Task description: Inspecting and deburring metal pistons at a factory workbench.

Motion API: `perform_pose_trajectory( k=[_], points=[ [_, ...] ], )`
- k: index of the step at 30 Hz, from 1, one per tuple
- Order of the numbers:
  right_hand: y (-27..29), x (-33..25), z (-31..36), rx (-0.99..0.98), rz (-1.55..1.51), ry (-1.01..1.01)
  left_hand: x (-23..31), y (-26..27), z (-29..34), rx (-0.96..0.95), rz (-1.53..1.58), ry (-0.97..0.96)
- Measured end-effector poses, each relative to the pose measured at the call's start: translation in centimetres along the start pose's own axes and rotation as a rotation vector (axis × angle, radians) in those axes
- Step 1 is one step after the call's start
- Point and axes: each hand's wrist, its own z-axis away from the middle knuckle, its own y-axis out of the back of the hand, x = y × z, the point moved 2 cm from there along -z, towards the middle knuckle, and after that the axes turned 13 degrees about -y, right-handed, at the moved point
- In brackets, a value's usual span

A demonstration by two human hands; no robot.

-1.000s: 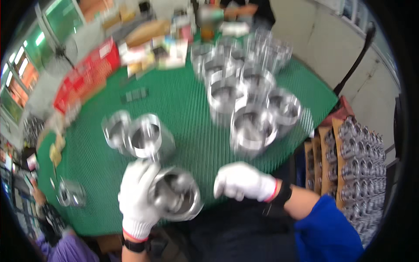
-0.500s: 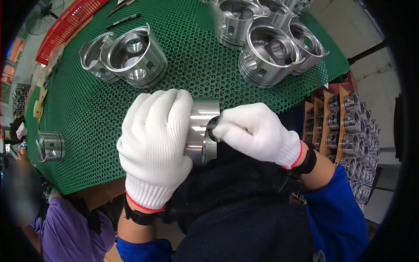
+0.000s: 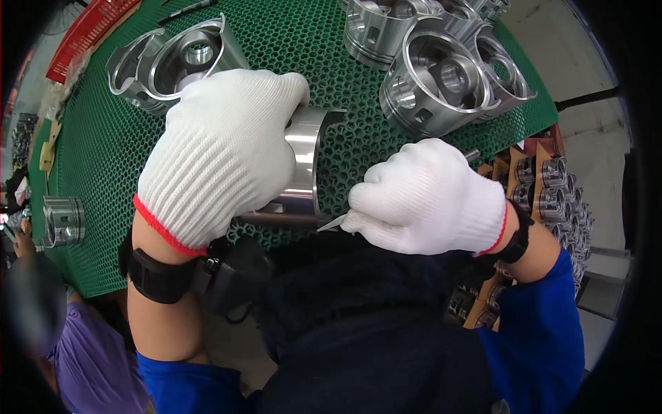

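Observation:
A shiny metal piston [image 3: 301, 165] lies on its side on the green mat, its open skirt end toward the right. My left hand [image 3: 224, 141], in a white knit glove, is wrapped over the piston from above and hides much of it. In my right hand [image 3: 424, 196], gloved the same way, is a slim tool with a pointed, blade-like tip [image 3: 333, 223]. The tip shows beside the thumb, close to the lower rim of the skirt; whether it touches cannot be told. A round metal end [image 3: 472, 155] sticks out behind the fist.
The green honeycomb mat [image 3: 345, 148] covers the table. Pistons stand at the back left [image 3: 193, 55], back right [image 3: 438, 83] and far left [image 3: 64, 221]. A red basket [image 3: 86, 38] and a black pen [image 3: 186, 12] lie behind. Racked pistons [image 3: 552, 200] stand at right; a person in purple [image 3: 96, 352] sits at left.
My left hand has turned over the piston and shifted up and left; the piston's skirt edge faces right. My right hand has drawn back from the piston, and the tool's tip now shows.

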Motion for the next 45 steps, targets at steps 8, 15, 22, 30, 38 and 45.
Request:
perform_pose_trajectory(
  k=[8,15,22,30,38,45],
  points=[
    [-0.9,2.2,3.2,-0.375,-0.267,-0.172,-3.2,-2.4,5.2,0.592,0.542,-0.018],
    [-0.8,2.1,0.8,-0.448,-1.127,-0.596,-3.1,-3.1,19.8,0.307,-0.079,0.411],
    [-2.6,2.8,1.9,-0.291,-1.132,-0.752,-3.5,2.3,17.1,0.262,0.345,-0.323],
    [-3.0,2.3,2.2,-0.288,-1.156,-0.807,-9.7,1.6,13.3,0.355,-0.069,-0.372],
    [-3.2,2.9,1.1,-0.314,-1.075,-0.483,-30.4,0.2,19.8,0.121,-0.212,0.653],
    [-3.5,2.9,2.3,-0.232,-1.073,-0.291,-7.8,4.0,6.7,0.466,-0.090,-0.184]
  ],
)
